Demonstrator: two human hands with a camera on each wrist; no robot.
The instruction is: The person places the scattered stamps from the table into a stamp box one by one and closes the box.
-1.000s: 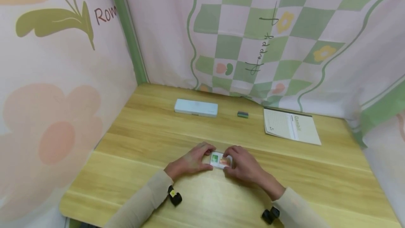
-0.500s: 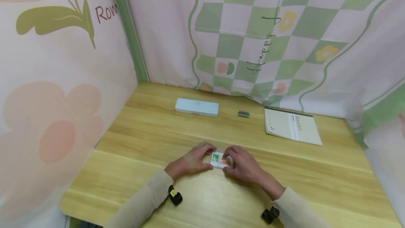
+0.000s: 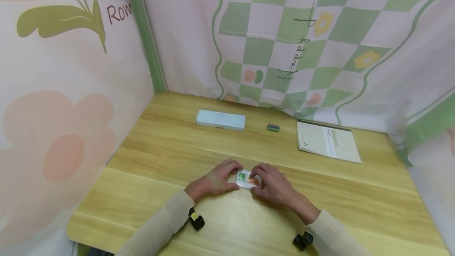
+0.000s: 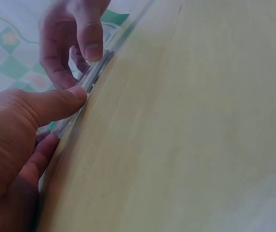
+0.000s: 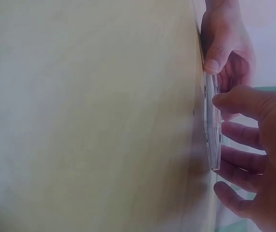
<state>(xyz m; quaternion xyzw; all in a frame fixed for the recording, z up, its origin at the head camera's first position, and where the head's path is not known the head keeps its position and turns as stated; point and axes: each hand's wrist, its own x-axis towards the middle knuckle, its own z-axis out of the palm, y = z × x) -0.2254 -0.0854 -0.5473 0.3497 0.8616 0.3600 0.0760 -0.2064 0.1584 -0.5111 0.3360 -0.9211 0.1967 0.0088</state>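
Note:
Between my two hands, close over the wooden table, is a small flat clear plastic case (image 3: 244,179) with a green picture and an orange one showing on its face. My left hand (image 3: 217,177) holds its left end, thumb at the near edge and fingers at the far side. At the right end, my right hand (image 3: 274,185) has its thumb on the near edge and its curled fingers over the far part, covering some of the orange picture. Seen edge-on in the right wrist view, the case (image 5: 211,126) looks thin and layered. The left wrist view shows both thumbs along its near edge.
Toward the back of the table (image 3: 160,220) lies a pale blue pencil case (image 3: 220,120). To its right are a small dark block with a green stripe (image 3: 273,128) and a notepad (image 3: 328,141). Printed curtains (image 3: 270,50) hang behind and at the sides.

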